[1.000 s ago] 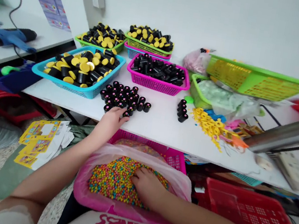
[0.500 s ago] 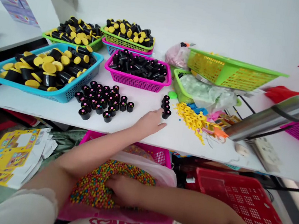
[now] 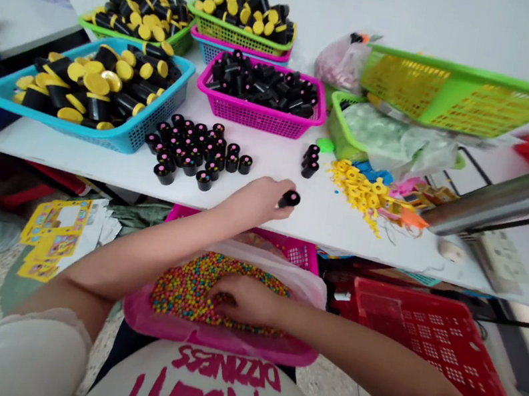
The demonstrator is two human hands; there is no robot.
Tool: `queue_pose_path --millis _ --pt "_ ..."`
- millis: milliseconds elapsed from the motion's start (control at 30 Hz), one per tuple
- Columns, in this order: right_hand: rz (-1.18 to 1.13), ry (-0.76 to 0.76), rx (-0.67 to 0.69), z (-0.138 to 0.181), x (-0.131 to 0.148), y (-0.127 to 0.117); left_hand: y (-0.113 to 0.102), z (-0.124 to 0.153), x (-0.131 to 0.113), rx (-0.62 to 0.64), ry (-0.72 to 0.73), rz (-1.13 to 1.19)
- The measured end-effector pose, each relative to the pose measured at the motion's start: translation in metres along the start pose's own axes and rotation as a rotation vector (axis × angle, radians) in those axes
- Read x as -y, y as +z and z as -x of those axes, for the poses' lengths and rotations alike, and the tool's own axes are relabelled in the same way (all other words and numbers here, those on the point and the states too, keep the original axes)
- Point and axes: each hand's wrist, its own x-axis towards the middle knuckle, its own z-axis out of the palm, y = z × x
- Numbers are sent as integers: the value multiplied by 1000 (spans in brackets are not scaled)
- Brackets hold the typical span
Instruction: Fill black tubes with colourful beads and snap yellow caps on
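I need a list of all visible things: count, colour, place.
held cup: one, black, centre
beads: many, multicoloured, in pink tub
cup row: about three, black, table centre-right
cup cluster: many, black, table centre-left
table: one, white, centre
baskets: several, green, pink, blue, table
yellow-capped containers: many, black, left baskets
small pieces: many, yellow, table right
metal tube: one, silver, right
crate: one, red, lower right
cards: several, yellow-white, lower left
left hand: one, around held cup
right hand: one, in beads

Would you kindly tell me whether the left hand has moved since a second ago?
Yes, the left hand has moved right along the table, judged against the pink basket on top.
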Motion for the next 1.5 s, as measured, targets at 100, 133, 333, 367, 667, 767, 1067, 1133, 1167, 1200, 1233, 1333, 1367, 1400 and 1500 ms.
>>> queue_pose_path --millis 100,133,333,367,667,767,1067,1133,1167,1200,1233,1333,1367,1400,1500 --pt "-107 42 -55 6 4 -6 -29 78 10 44 57 78" --pt "-135 50 -75 7 5 -8 -35 104 13 61 69 105" --pt "-164 7 -163 11 28 -20 -16 209 23 139 -183 176" --pt "-136 -13 -172 10 34 -22 -9 216 22 151 -221 201" --pt "722 -267 -139 3 68 -21 15 224 12 161 -328 299" --pt "880 -343 -117 4 75 -18 15 226 14 169 -323 316" --pt "767 -280 -51 5 77 -21 24 230 19 122 -247 289" --pt "715 -257 -48 7 74 -22 23 230 20 125 -236 285" --pt "692 -243 -56 9 73 -24 23 230 19 125 -236 286" --pt "673 -226 -68 12 72 -26 22 231 19 124 -239 285" --pt "658 -209 -81 15 71 -28 22 231 18 125 -245 283" --pt "625 -135 -92 25 67 -32 18 229 17 110 -224 269" --pt "629 -77 -81 28 64 -32 14 227 17 88 -203 265" --pt "644 2 -58 31 61 -30 9 224 17 59 -185 261" --pt "740 262 38 30 45 -14 -14 207 24 -38 -222 224"
